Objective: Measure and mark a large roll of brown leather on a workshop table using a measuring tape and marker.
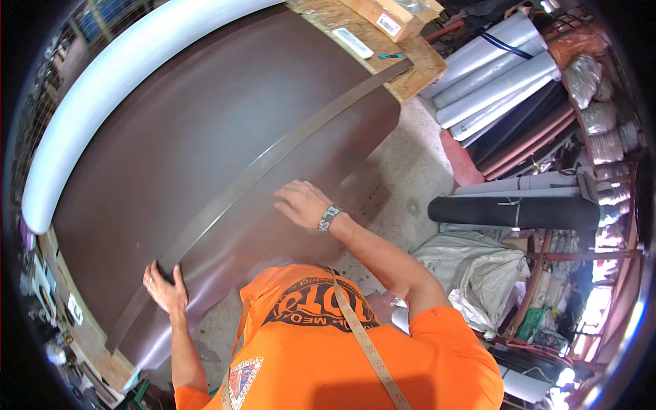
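A large dark brown sheet covers the worktable, with a long flat metal straightedge lying diagonally across it. My left hand rests on the straightedge near its lower-left part, thumb and fingers apart. My right hand, wearing a wristband, is open on the sheet just below the strip's middle, fingers spread. A measuring tape hangs over my orange shirt. On the plywood near the strip's upper end lies a small teal-and-black cutter.
A long white roll runs along the far edge. Wooden blocks sit on the plywood. At right, several silver rolls, a black roll and crumpled white sacking lie beside a concrete floor.
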### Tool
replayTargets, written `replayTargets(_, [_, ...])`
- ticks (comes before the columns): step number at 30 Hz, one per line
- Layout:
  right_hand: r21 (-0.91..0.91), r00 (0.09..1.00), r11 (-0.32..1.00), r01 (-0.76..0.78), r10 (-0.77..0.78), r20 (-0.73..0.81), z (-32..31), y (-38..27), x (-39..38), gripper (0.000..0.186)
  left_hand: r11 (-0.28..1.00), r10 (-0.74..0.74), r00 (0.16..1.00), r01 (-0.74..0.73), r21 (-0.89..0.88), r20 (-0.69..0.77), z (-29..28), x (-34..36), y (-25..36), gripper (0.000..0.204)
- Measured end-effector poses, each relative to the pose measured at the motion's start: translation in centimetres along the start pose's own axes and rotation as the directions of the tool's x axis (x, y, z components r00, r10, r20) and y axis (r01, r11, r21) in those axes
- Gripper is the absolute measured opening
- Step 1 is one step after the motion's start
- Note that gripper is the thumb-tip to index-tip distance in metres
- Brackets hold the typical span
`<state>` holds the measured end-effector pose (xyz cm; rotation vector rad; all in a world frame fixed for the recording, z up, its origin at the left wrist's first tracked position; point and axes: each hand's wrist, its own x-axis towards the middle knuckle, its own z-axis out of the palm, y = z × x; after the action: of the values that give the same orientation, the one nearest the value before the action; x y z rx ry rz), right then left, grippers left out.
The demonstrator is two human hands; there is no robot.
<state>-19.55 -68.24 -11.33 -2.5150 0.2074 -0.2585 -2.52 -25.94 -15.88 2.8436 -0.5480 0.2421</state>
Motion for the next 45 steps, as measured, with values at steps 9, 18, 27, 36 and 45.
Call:
replayTargets(9, [0.005,0.893,0.917,-0.400,0.391,-0.224,-9.8,14.0,-4.5,0.024,0.997,0.013,0.997,-0.019,0.073,0.076,1.0,0.3,-0.6,0.070])
replayTargets(18, [-0.034,0.965,0.992,-0.122,0.110,-0.237,-14.3,25.0,8.1,0.033,0.896,-0.357,0.928,0.373,0.242,-0.110,5.5,5.6,15.5,0.076])
replayTargets(27, [-0.142,0.932,0.942,0.303,-0.324,-0.163,-16.4,35.3,26.1,0.044,0.912,-0.410,0.910,0.411,0.003,0.062,10.1,7.9,44.4,0.097])
replayTargets(36, [-0.532,0.971,0.818,0.218,-0.127,0.203,-14.8,40.3,30.9,0.067,0.888,-0.437,0.881,0.455,-0.069,0.179,8.8,8.0,43.9,0.073])
replayTargets(45, [-0.466,0.971,0.856,0.224,-0.155,0.182,-14.8,38.7,32.1,0.066,0.679,-0.707,0.682,0.729,0.091,-0.187,10.9,23.5,14.5,0.067])
